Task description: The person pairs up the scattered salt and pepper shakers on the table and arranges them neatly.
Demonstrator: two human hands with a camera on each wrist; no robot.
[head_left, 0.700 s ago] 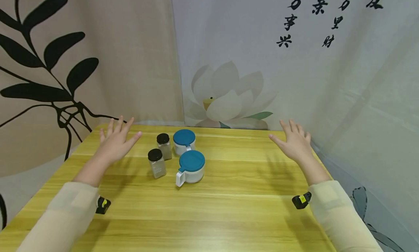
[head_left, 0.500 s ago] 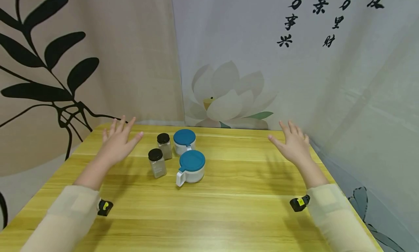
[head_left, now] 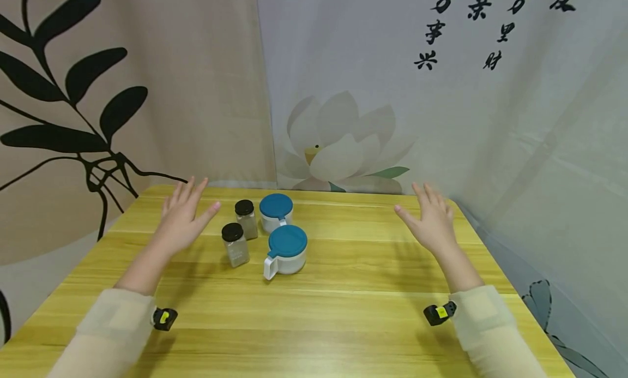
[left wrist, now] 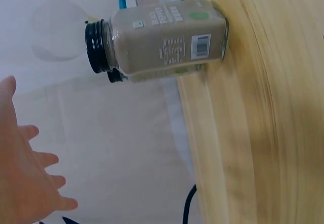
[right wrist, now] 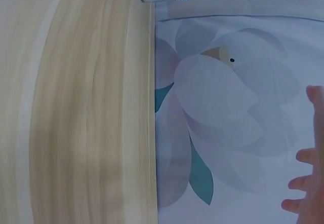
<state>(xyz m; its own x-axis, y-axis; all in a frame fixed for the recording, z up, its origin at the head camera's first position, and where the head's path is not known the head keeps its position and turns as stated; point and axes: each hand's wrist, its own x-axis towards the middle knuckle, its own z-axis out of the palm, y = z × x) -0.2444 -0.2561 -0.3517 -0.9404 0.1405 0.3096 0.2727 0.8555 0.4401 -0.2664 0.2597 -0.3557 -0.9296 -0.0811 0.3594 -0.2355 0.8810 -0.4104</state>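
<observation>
Standing beside black-capped jars (head_left: 237,251): blue-lidded pots (head_left: 288,243)

2 jars (head_left: 236,250) on tbl (head_left: 353,312), L of 2 pots (head_left: 288,248); cloth (head_left: 363,51) behind.

The yellow wood-grain tabletop (head_left: 363,296) supports, toward 11 o'clock from its centre, two round, white, blue-lidded handled containers (head_left: 287,248) (head_left: 276,209) and, at their 9 o'clock, two square-sided, transparent, black-capped jars (head_left: 236,249) (head_left: 247,224).
</observation>
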